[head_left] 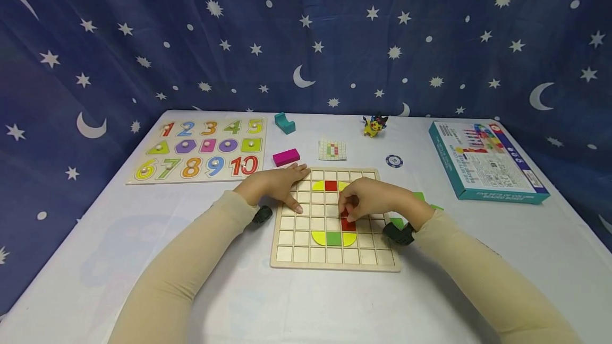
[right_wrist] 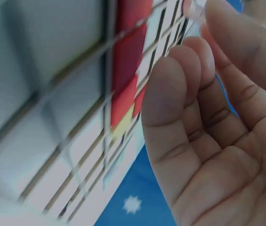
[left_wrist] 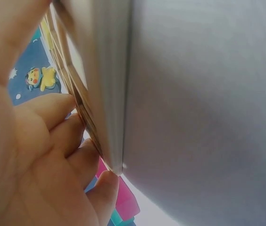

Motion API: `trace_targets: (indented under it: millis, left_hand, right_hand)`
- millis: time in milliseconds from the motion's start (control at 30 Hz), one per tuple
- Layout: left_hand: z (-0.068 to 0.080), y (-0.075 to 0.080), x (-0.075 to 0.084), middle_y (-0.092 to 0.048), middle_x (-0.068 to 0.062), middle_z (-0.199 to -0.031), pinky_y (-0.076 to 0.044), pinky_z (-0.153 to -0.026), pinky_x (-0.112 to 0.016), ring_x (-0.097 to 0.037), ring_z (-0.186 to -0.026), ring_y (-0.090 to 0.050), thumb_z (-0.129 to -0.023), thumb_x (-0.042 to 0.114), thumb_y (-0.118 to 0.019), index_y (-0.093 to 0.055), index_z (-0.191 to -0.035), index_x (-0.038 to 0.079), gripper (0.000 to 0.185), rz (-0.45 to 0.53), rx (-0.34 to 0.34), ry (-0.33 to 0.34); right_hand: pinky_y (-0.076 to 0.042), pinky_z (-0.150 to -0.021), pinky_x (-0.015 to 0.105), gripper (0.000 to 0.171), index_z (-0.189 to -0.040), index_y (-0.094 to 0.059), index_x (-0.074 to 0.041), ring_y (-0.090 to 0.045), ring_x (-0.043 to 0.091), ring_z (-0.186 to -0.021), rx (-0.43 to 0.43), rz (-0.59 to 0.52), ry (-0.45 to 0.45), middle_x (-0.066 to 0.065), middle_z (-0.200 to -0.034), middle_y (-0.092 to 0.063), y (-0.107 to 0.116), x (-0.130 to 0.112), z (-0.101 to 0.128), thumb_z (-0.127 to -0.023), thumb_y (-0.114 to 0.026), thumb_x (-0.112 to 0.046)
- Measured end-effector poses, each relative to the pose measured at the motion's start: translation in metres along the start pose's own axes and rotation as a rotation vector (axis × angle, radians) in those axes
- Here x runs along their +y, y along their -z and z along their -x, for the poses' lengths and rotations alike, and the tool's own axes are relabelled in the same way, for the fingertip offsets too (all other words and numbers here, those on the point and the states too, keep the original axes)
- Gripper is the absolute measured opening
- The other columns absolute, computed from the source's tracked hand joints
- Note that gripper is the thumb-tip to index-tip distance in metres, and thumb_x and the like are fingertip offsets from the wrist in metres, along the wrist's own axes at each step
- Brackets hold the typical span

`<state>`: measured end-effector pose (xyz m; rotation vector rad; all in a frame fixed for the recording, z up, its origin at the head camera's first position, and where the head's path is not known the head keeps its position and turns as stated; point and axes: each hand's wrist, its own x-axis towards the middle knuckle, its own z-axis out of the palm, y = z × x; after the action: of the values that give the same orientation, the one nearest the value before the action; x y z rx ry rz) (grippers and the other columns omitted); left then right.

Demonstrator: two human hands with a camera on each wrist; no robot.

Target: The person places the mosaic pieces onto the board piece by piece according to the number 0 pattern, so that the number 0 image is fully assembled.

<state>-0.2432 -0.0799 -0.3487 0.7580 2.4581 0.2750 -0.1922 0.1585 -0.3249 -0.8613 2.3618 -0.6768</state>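
Observation:
A wooden grid board (head_left: 291, 238) lies on the white table in front of me. My left hand (head_left: 277, 185) lies flat on its upper left corner with straight fingers; the left wrist view shows those fingers (left_wrist: 53, 141) against the board's edge (left_wrist: 104, 94). Curled fingers of my right hand (head_left: 368, 200) hover over the board's middle, pinching a red tile (head_left: 348, 223) at a cell. In the right wrist view, that hand (right_wrist: 218, 117) hangs beside a column of red tiles (right_wrist: 126, 70). One more red tile (head_left: 331, 185) sits in the top row, and yellow half circles flank a green tile (head_left: 333, 238) lower down.
A number puzzle (head_left: 201, 150) lies at the back left. A magenta block (head_left: 286, 157), a teal block (head_left: 284, 123), a pattern card (head_left: 332, 149), a chip (head_left: 394, 161) and a yellow toy (head_left: 374, 125) sit behind the board. A teal box (head_left: 485, 161) is on the right, with green pieces (head_left: 419, 195) near my right wrist.

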Motion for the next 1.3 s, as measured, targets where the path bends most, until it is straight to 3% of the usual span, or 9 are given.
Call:
trace_targets:
  millis: [300, 500, 633, 1000, 1300]
  left_hand:
    - [0.001, 0.0, 0.0, -0.003, -0.003, -0.156, -0.007, -0.116, -0.042, -0.021, -0.143, 0.005, -0.071, 0.044, -0.075, -0.011, -0.149, 0.015, 0.105, 0.014, 0.005, 0.01]
    - [0.0, 0.0, 0.001, -0.003, -0.002, -0.156, -0.007, -0.116, -0.043, -0.02, -0.143, 0.005, -0.071, 0.045, -0.074, -0.011, -0.149, 0.016, 0.105, 0.011, 0.0, 0.016]
    - [0.0, 0.001, 0.001, -0.003, -0.002, -0.156, -0.008, -0.116, -0.043, -0.02, -0.143, 0.005, -0.071, 0.045, -0.074, -0.011, -0.149, 0.016, 0.105, 0.01, -0.006, 0.017]
    - [0.001, 0.001, 0.001, -0.003, -0.002, -0.156, -0.007, -0.116, -0.042, -0.02, -0.143, 0.005, -0.071, 0.046, -0.074, -0.011, -0.149, 0.016, 0.105, 0.006, -0.004, 0.017]
    - [0.0, 0.0, 0.0, -0.003, -0.001, -0.156, -0.007, -0.116, -0.042, -0.02, -0.143, 0.005, -0.071, 0.045, -0.074, -0.011, -0.149, 0.016, 0.105, 0.008, -0.001, 0.02]
  right_hand:
    - [-0.044, -0.063, 0.027, 0.017, -0.09, -0.065, -0.005, -0.05, 0.013, -0.072, 0.037, -0.064, -0.074, 0.0, -0.076, -0.056, 0.014, 0.035, 0.034, -0.074, -0.071, -0.003]
    - [-0.042, -0.064, 0.026, 0.019, -0.09, -0.065, -0.005, -0.049, 0.014, -0.072, 0.053, -0.095, -0.164, 0.001, -0.076, -0.056, 0.013, 0.057, 0.052, -0.073, -0.074, -0.006]
    - [-0.042, -0.062, 0.024, 0.021, -0.09, -0.065, -0.004, -0.049, 0.015, -0.072, 0.062, -0.134, -0.177, 0.002, -0.077, -0.055, 0.01, 0.067, 0.06, -0.071, -0.074, -0.003]
    - [-0.041, -0.062, 0.026, 0.024, -0.083, -0.062, -0.007, -0.046, 0.016, -0.072, 0.096, -0.084, -0.218, 0.002, -0.074, -0.052, 0.0, 0.071, 0.061, -0.066, -0.079, -0.006]
    - [-0.041, -0.062, 0.027, 0.025, -0.078, -0.057, -0.008, -0.046, 0.015, -0.07, 0.139, 0.003, -0.17, 0.0, -0.073, -0.051, 0.0, 0.067, 0.06, -0.065, -0.077, 0.0]
